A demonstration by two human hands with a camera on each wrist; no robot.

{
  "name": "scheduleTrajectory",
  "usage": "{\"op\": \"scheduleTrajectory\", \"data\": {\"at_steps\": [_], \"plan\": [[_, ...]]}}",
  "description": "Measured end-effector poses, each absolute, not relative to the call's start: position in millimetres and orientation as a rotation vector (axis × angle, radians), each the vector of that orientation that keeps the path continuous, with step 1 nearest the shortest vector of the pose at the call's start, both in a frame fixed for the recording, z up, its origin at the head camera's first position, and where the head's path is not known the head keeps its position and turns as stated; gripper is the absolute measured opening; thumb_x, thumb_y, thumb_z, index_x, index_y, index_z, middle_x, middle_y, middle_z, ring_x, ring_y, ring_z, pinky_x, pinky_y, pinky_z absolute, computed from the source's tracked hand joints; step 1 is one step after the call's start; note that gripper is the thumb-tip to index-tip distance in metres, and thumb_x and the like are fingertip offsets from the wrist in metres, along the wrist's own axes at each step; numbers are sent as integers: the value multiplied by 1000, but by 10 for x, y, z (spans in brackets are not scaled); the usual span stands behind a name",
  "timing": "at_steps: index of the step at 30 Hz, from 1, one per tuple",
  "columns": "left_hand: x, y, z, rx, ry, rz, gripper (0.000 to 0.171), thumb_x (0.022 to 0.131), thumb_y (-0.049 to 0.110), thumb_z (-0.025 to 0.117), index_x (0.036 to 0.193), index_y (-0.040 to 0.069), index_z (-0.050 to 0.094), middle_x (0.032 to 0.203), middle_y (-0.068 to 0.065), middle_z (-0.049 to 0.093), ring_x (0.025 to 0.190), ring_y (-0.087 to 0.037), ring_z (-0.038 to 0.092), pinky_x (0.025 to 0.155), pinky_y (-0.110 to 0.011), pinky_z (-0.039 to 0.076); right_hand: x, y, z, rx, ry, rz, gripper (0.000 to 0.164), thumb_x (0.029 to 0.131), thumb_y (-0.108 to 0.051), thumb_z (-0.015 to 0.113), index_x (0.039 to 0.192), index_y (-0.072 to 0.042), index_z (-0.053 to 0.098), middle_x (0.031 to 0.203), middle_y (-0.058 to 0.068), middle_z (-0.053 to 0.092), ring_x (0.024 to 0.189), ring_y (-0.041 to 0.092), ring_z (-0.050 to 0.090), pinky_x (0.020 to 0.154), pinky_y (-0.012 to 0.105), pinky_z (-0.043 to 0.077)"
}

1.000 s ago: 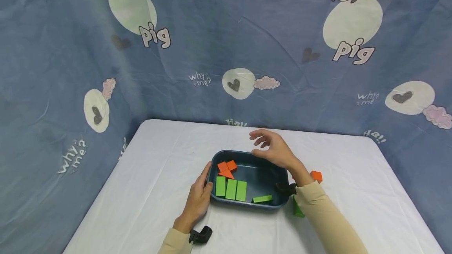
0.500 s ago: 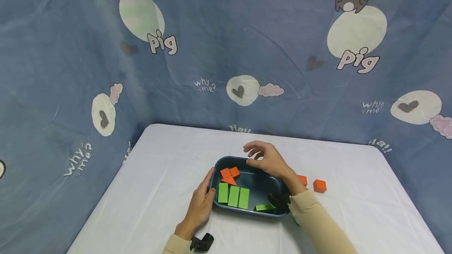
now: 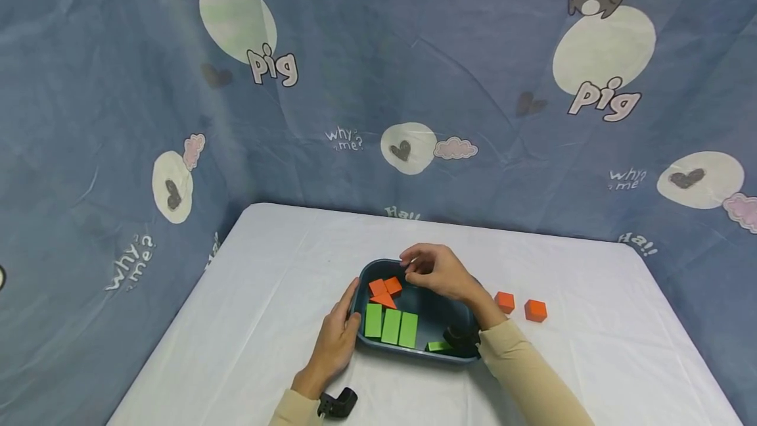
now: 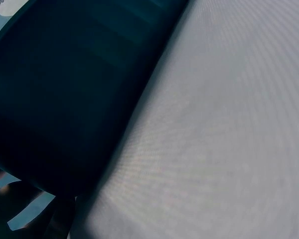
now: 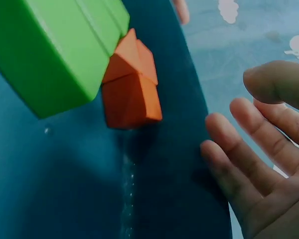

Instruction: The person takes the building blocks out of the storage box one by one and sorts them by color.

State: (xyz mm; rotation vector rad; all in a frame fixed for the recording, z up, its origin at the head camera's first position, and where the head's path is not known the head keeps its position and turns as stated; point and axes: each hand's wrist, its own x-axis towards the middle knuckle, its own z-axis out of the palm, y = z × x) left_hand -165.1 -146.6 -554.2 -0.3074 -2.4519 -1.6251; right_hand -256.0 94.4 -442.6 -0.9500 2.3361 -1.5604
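A dark blue rectangular tub (image 3: pixel 408 356) holds three green rectangular blocks (image 3: pixel 390 326) in a row and several orange blocks (image 3: pixel 384 288) behind them, one triangular. Another green block (image 3: pixel 437 346) lies at the near right, partly hidden by the right wrist camera. My left hand (image 3: pixel 334 337) lies along the tub's left side, fingers straight on the outside wall and thumb by the rim. Above the back of the tub is my right hand (image 3: pixel 440 275), fingers loosely bent. The right wrist view shows this hand's fingers (image 5: pixel 254 124) apart from the thumb, with nothing between them.
Two orange cubes, a left one (image 3: pixel 505 302) and a right one (image 3: pixel 535 310), sit on the white table (image 3: pixel 615 347) right of the tub. A blue printed cloth (image 3: pixel 331 176) hangs behind the table.
My right hand has moved left over the tub, its fingers bending more. The left orange cube has come into sight, while a green block by the tub is now hidden behind my right sleeve.
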Motion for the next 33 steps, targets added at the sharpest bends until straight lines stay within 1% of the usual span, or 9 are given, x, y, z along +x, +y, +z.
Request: {"op": "scheduleTrajectory", "data": {"at_steps": [4,8,12,17,19,24,30,33], "plan": [[-1654,-1465,-5539,-319,-2445,-1602,66,96,-3,48,160,6,33,157,-14,43,141,-31,43,114,-53,32,-2590,927,-4505,-966,2337,-1520,32,86,11,70,118,9,68,110,27,69,95,41,69,84,48,57],[-1659,-1464,-5545,-318,-2445,-1596,67,96,-4,49,160,6,33,156,-14,43,141,-32,43,114,-54,32,-2672,928,-4695,-984,2363,-1477,34,87,10,70,120,10,67,114,28,69,96,40,69,85,48,57],[-1661,-1467,-5558,-316,-2452,-1599,68,96,-4,48,161,8,32,157,-14,43,141,-32,44,114,-54,32,-2726,942,-4827,-980,2392,-1435,35,88,6,72,123,4,69,118,21,70,96,34,70,84,46,57],[-1643,-1469,-5557,-314,-2460,-1596,69,97,-4,49,161,12,31,156,-15,44,139,-32,45,114,-55,33,-2733,955,-4865,-966,2413,-1383,38,87,1,74,125,-4,71,121,12,71,90,23,70,79,38,57],[-1639,-1470,-5550,-320,-2454,-1597,68,96,-3,49,161,11,31,155,-16,45,138,-34,46,113,-56,34,-2728,957,-4867,-958,2417,-1363,39,87,0,74,126,-6,71,121,10,71,88,21,69,76,35,57],[-1644,-1474,-5540,-333,-2449,-1586,67,96,-2,50,160,9,33,154,-18,46,136,-34,48,112,-56,35,-2726,953,-4886,-973,2438,-1295,42,87,-2,75,129,-6,70,122,10,71,78,17,67,69,31,57],[-1647,-1477,-5550,-329,-2457,-1579,69,96,-2,51,161,11,32,155,-17,45,136,-34,48,112,-56,35,-2734,929,-4927,-991,2464,-1173,48,87,-5,77,134,-6,67,126,8,69,66,13,64,60,29,55],[-1643,-1476,-5552,-328,-2458,-1580,68,96,-2,51,161,11,33,155,-17,45,135,-35,49,111,-57,36,-2735,918,-4932,-1007,2466,-1097,49,87,-7,77,135,-7,66,126,7,69,63,13,63,58,28,54]]}}
